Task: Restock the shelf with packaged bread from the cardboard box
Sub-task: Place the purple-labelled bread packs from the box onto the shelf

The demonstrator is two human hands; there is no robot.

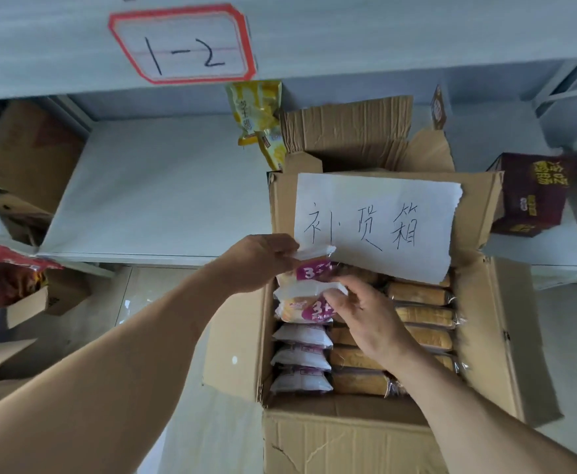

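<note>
An open cardboard box [492, 340] stands below the shelf, filled with several packaged breads in two rows: white-and-purple packs on the left, golden-brown loaves [417, 294] on the right. My left hand [259, 261] pinches the top edge of one white-and-purple bread pack [311, 268] at the box's far left corner. My right hand [366, 313] pinches the white top edge of a second such pack [304, 309] just in front of it. A white paper label [379, 220] with handwriting hangs over the box's far flap. The grey shelf board [164, 186] lies behind and to the left.
A red-framed tag reading 1-2 [181, 44] marks the shelf above. Yellow snack bags [256, 114] hang at the shelf's back. A dark red carton [533, 193] sits at right, brown cartons [27, 152] at left, and red snack packs [10, 268] at lower left.
</note>
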